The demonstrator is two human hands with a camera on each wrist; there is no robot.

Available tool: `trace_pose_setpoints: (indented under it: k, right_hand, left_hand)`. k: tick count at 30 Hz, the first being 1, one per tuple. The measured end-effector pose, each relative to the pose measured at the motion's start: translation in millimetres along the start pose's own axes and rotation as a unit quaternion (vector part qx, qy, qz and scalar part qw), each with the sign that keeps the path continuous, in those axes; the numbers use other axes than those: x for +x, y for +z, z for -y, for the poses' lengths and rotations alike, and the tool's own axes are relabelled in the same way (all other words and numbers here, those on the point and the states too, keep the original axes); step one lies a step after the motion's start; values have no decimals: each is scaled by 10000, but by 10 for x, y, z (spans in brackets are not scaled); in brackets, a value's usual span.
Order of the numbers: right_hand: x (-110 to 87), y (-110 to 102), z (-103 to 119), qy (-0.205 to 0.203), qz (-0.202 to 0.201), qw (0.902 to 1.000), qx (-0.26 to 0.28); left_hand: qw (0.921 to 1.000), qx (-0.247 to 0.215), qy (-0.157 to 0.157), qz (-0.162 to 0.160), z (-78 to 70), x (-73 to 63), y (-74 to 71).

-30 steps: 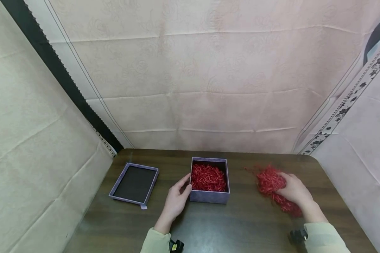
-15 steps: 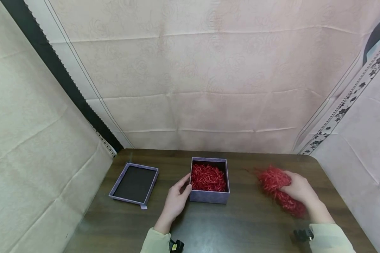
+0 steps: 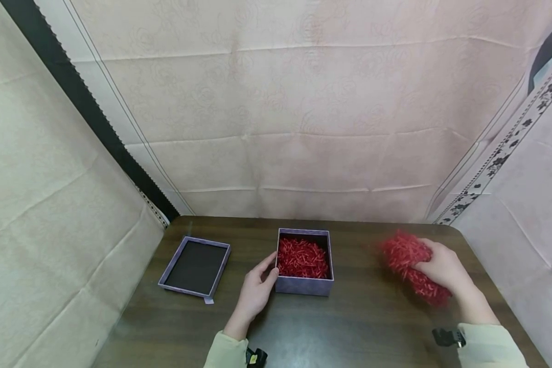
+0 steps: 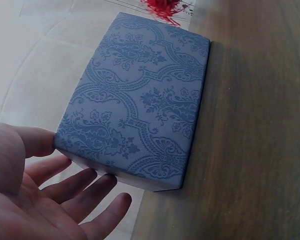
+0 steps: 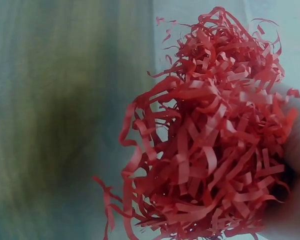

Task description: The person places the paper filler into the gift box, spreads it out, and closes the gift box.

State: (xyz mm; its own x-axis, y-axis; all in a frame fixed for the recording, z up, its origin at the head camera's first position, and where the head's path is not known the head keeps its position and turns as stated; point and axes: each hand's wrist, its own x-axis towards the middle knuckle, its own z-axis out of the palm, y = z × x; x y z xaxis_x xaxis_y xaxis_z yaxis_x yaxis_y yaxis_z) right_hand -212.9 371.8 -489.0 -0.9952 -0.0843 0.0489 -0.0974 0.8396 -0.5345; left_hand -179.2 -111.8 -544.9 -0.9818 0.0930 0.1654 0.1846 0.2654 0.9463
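Observation:
A lidless purple box (image 3: 305,285) with a patterned side (image 4: 135,95) stands mid-table, part filled with red shredded paper (image 3: 302,258). My left hand (image 3: 255,290) touches its left side, fingers extended and spread in the left wrist view, the thumb at a near corner. Over on the right, my right hand (image 3: 443,266) grips a big loose clump of red shredded paper (image 3: 407,255), held just above the table. That clump (image 5: 210,135) fills much of the right wrist view and hides most of the fingers.
The box lid (image 3: 194,268), black inside with purple edges, lies on the left of the brown wooden table (image 3: 349,327). Pale cloth (image 3: 303,117) hangs behind the table and along both sides.
My right hand has moved right and slightly up with the shredded paper, which has lifted off the table. The left hand and the box have stayed put.

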Motion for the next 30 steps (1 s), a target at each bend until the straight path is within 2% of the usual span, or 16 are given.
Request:
trace_pose_setpoints:
  k: [7, 17, 30]
  right_hand:
    - [-6, -93, 95, -139, -194, 9997, -55]
    - [47, -80, 303, -408, -257, 9987, -138]
    - [150, -69, 816, -898, -166, 9958, 44]
  left_hand:
    - [10000, -12, 4, -18, 9, -2, 2]
    - [10000, 40, 10, -34, 12, 2, -2]
    - [10000, -50, 62, -1, 24, -6, -5]
